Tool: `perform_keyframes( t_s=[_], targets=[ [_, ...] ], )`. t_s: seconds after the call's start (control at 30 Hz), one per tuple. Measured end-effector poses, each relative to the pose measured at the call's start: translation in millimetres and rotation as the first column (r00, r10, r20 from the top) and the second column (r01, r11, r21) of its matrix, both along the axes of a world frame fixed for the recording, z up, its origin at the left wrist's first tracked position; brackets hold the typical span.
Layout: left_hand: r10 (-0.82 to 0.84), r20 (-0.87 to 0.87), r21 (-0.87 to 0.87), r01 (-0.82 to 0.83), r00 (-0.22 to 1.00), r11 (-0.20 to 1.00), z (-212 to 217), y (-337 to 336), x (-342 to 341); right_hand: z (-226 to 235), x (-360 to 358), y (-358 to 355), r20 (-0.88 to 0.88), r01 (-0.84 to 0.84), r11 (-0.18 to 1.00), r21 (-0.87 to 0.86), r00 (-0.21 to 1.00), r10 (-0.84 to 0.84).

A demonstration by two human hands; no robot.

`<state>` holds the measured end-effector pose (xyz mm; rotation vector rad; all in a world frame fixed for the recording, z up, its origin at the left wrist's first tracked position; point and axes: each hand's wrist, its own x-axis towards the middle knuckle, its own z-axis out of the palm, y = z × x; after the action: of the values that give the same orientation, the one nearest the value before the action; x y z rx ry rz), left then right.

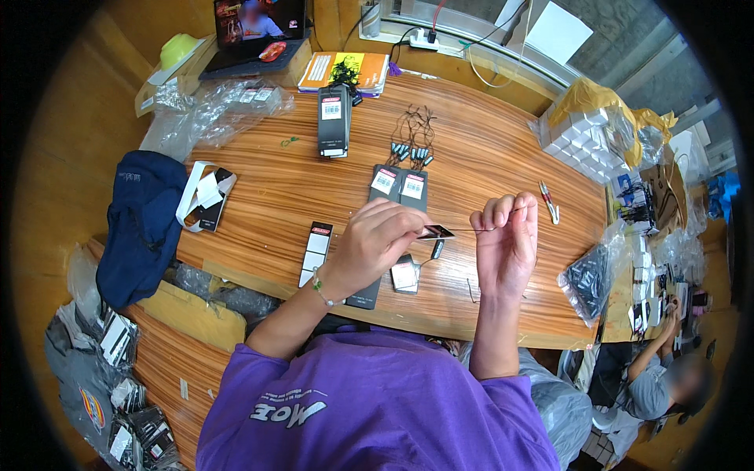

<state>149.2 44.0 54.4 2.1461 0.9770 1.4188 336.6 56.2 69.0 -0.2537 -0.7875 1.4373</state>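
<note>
Over the bench [487, 133], small dark tag [437, 232]: between both hands; probably light, stiff; best taken by its edges.
Black cord [465, 229]: thin, likely limp; pinch near its end.
Left fingers [407, 223]: pinched around tag.
Right fingers [503, 209]: curled closed on cord.

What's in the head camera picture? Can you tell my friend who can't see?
A left hand holds a small card and a right hand pinches a thin dark cord above a striped wooden table. Dark tags lie on it, with an open laptop at the back left.
</note>
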Motion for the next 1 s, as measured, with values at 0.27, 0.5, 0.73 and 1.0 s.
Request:
perform_keyframes(
  t_s=[0.27,0.5,0.73,1.0],
  targets=[
    [-0.077,0.097,-0.183,0.094,0.992,0.979,12,-6,6,10,-16,-6,-0.123,-0.078,0.992,-0.097,0.990,0.066],
    [-0.011,0.044,-0.169,0.019,0.999,0.986,-4,-9,14,9,-17,-8,-0.122,-0.088,0.992,-0.088,0.989,0.077],
    [-0.009,-0.081,-0.118,-0.001,0.997,0.993,8,-10,3,10,-12,-9,-0.145,-0.093,0.988,-0.120,0.987,0.075],
    [0.095,0.075,0.072,-0.101,0.993,0.992,16,-4,-6,9,-3,-8,-0.028,0.068,0.993,-0.096,0.997,-0.071]
  ],
)
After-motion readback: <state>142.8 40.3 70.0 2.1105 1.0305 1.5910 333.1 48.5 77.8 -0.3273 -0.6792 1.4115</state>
